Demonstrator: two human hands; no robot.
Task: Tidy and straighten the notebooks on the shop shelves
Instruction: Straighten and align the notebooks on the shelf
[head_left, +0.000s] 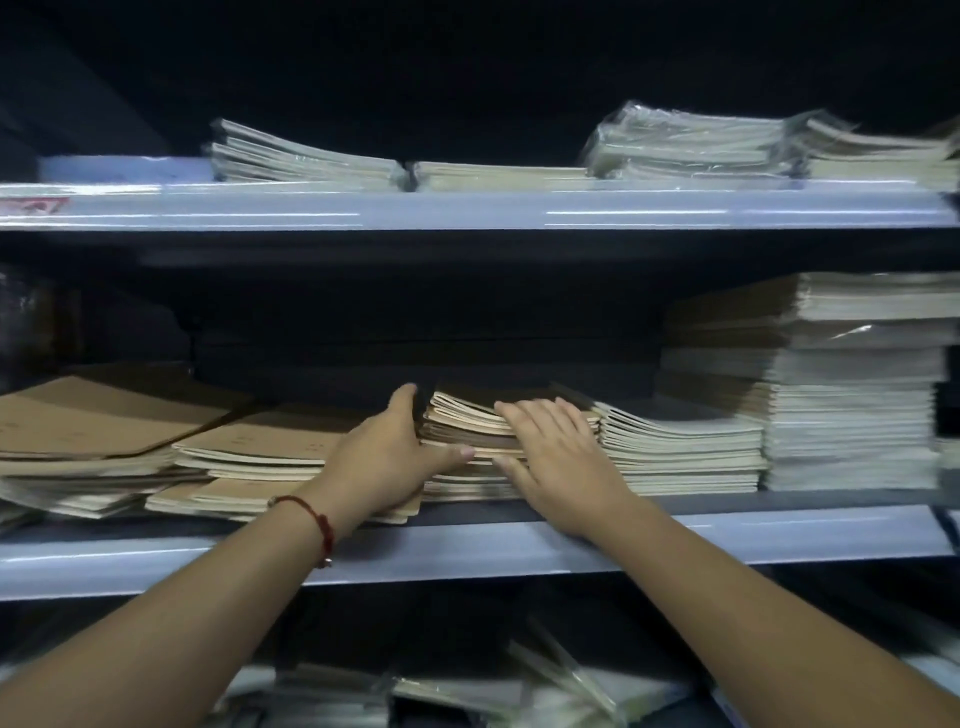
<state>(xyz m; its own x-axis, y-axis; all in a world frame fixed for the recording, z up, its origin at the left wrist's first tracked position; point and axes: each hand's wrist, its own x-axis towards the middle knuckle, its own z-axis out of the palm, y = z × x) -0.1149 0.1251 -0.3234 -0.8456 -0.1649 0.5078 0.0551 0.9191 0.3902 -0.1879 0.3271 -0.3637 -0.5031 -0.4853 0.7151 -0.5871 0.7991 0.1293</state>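
Reaching into the middle shelf (467, 545), the person has both hands on one stack of notebooks (467, 415) near the centre. The left hand (384, 452), with a red string bracelet (317, 519) at the wrist, grasps the stack's left side: fingers curl up around the far left edge and the thumb hooks across the front edges. The right hand (556, 452) lies flat on top of the same stack, fingers straight and spread, gripping nothing, its thumb down against the front edges. The stack's covers are pale and brown, and its upper notebooks fan upward at the left.

Just left of it lie kraft-covered notebooks (249, 447) in loose, skewed piles. Touching it on the right is a neater stack of white-edged notebooks (675, 452), and beyond that a tall pile (852, 384) reaches high on the shelf. On the upper shelf (467, 208) sit plastic-wrapped notebook bundles (685, 140). The view is blurred throughout.
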